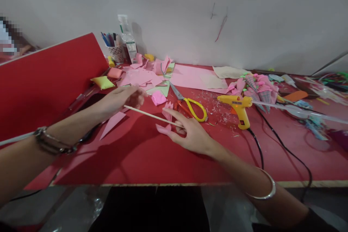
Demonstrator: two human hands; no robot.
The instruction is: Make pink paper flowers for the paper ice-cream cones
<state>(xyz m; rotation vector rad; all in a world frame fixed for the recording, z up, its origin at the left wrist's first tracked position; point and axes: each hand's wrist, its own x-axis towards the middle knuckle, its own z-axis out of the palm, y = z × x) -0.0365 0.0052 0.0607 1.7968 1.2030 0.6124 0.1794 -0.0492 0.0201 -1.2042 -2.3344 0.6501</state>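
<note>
A thin pale wooden stick slants across the middle, its right end in the fingers of my right hand. Pink pleated pieces, of paper or felt, lie at the index finger and thumb of this hand; whether it holds them too, I cannot tell. Above the stick's left end is my left hand, its fingers curled and slightly blurred, their contents hidden. A bright pink lump lies just right of it. Yellow-handled scissors rest open beyond my right hand.
A yellow glue gun stands to the right, its black cord running over the red table's front edge. Pink sheets and scraps lie at the back. Pink cone-shaped bundles, a bottle and a pen cup stand near the wall.
</note>
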